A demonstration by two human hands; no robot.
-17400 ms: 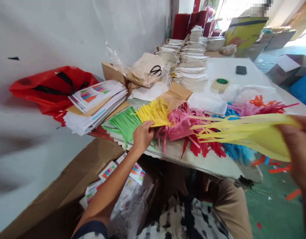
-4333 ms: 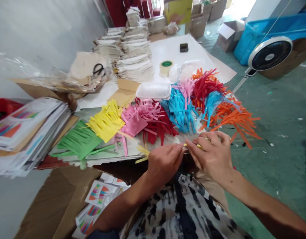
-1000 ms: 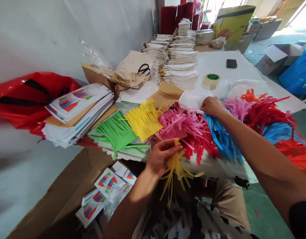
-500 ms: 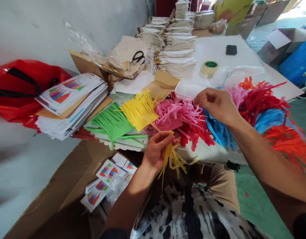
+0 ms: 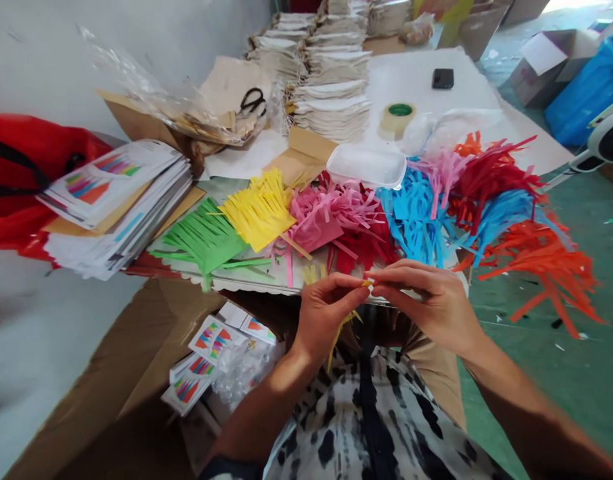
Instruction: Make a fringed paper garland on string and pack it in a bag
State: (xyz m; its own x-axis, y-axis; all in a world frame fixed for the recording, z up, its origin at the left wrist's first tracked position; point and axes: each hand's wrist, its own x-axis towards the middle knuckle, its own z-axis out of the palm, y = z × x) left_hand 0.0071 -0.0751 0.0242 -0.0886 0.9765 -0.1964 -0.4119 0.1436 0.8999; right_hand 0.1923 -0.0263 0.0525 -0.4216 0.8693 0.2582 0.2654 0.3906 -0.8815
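My left hand (image 5: 324,317) pinches a yellow paper tassel (image 5: 340,330) by its rolled top, its strips hanging below the palm. At that top, my right hand (image 5: 431,297) has thumb and fingers pressed together around a tiny pale piece, too small to name. Both hands meet just off the table's front edge. Beyond them lie fringed paper sheets in green (image 5: 221,240), yellow (image 5: 261,213), pink (image 5: 321,230), red (image 5: 371,250) and blue (image 5: 411,223). A clear plastic tray (image 5: 367,167) stands behind the pink and red fringes.
Paper stacks (image 5: 331,117), a tape roll (image 5: 398,120), a small black box (image 5: 443,79) and scissors (image 5: 252,100) lie farther back. Printed cards (image 5: 116,200) are piled left beside a red bag (image 5: 36,173). More fringes, including orange (image 5: 541,260), overhang the right side. Below is a carton (image 5: 111,353).
My right hand has come back from the plastic tray to the tassel's top in my left hand. My left hand has shifted slightly right, and the view has tilted down.
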